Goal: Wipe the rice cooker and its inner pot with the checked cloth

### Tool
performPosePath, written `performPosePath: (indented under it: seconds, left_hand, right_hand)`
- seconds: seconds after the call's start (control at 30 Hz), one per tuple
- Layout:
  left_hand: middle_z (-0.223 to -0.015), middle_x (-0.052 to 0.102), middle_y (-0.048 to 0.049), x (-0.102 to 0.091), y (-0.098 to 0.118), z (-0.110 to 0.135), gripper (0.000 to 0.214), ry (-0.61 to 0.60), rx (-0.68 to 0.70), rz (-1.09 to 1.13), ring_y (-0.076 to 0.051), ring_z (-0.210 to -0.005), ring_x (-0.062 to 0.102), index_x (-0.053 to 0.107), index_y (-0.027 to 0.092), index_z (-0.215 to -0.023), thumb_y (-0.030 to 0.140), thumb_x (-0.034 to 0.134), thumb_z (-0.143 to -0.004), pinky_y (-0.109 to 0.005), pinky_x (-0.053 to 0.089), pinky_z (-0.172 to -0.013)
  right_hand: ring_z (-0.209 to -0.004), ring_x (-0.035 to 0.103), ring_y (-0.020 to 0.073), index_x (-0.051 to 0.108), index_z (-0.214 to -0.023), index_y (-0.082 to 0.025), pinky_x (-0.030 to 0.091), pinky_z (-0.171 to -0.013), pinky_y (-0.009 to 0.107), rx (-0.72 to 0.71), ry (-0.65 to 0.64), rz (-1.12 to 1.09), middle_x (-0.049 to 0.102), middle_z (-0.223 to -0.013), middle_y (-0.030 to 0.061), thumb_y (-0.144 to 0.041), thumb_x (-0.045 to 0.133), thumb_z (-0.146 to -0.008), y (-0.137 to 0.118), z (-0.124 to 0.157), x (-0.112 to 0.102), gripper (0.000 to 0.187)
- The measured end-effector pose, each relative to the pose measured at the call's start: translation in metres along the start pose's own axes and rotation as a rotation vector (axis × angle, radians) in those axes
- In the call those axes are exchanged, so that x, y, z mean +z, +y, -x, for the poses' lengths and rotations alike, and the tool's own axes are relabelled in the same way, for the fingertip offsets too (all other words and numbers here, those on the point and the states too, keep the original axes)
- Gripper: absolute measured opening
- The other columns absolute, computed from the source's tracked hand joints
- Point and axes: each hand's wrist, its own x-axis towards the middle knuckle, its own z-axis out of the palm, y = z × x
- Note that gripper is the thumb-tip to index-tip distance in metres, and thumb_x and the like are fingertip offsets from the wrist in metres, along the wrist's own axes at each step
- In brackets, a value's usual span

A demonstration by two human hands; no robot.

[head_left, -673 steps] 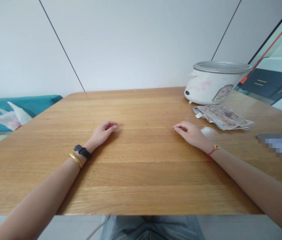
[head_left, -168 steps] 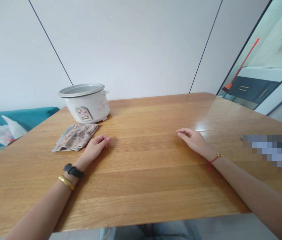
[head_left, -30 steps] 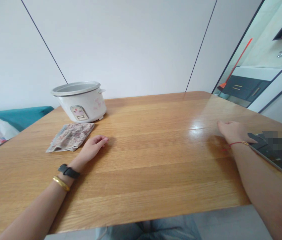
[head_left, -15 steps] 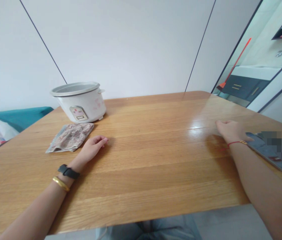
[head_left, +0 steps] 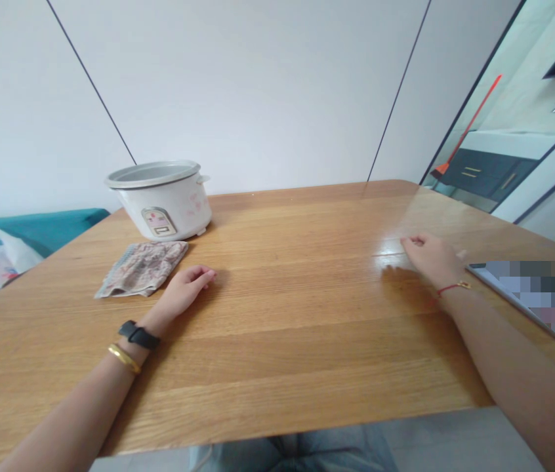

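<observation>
My left hand [head_left: 187, 288] rests on the wooden table [head_left: 277, 341], its fingers loosely curled shut with nothing visible in them. Just beyond it lies a folded patterned cloth [head_left: 147, 267]. Behind the cloth stands a white rice cooker [head_left: 164, 206] without a lid, its inside mostly hidden by the rim. My right hand [head_left: 432, 255] hovers low over the right part of the table, fingers curled in. Whatever those fingers hold, if anything, is hidden. Beside that wrist a flat dark-edged device [head_left: 508, 295], partly blurred out, lies on the tabletop.
A white wall [head_left: 267, 92] rises behind the table. On the left, a white plastic bag [head_left: 4, 259] sits on a teal seat [head_left: 68, 226]. At the right, a doorway shows a red broom [head_left: 474, 118] and a dark cabinet [head_left: 489, 172].
My right hand has moved left, away from the flat device, and its fingers have curled in more. The left hand stays in place; the view has shifted slightly.
</observation>
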Motion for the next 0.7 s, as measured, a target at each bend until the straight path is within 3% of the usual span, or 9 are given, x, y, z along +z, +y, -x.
performPosePath:
  seconds: [0.1,0.17,0.27,0.7]
  left_hand:
    - [-0.072,0.061,-0.0013,0.000,-0.002,-0.001,0.039,-0.002,-0.001,-0.009,-0.018,-0.069,0.053,0.062,0.017,-0.081,0.055,0.059,-0.080,-0.031,0.040,-0.068]
    - [-0.073,0.061,-0.0016,0.000,-0.003,-0.001,0.039,-0.004,0.003,-0.011,-0.018,-0.069,0.053,0.062,0.017,-0.081,0.056,0.059,-0.080,-0.030,0.040,-0.068]
    - [-0.075,0.063,-0.0021,0.000,-0.004,-0.001,0.038,-0.001,0.000,-0.011,-0.018,-0.069,0.053,0.062,0.017,-0.081,0.056,0.060,-0.080,-0.030,0.040,-0.068]
    - [-0.072,0.062,-0.0018,0.001,0.005,0.002,0.040,0.014,-0.010,-0.033,-0.019,-0.069,0.055,0.064,0.017,-0.080,0.057,0.060,-0.078,-0.031,0.042,-0.069]
  right_hand:
    - [-0.091,0.066,0.0295,0.073,-0.092,-0.022,0.039,-0.097,0.056,-0.126,-0.049,-0.088,0.074,-0.091,0.0084,-0.046,0.052,-0.084,-0.012,0.011,0.011,0.033]
    - [-0.083,0.066,0.0264,0.072,-0.089,-0.021,0.047,-0.085,0.044,-0.232,-0.097,-0.186,0.073,-0.085,0.0080,-0.047,0.052,-0.083,-0.017,0.016,0.016,0.033]
    - [-0.077,0.066,0.0236,0.069,-0.085,-0.021,0.048,-0.072,0.036,-0.312,-0.161,-0.305,0.073,-0.082,0.0074,-0.049,0.052,-0.083,-0.018,0.020,0.022,0.033]
    - [-0.072,0.066,0.0217,0.068,-0.081,-0.020,0.050,-0.075,0.036,-0.336,-0.253,-0.430,0.072,-0.076,0.0059,-0.047,0.053,-0.081,-0.028,0.031,0.023,0.030]
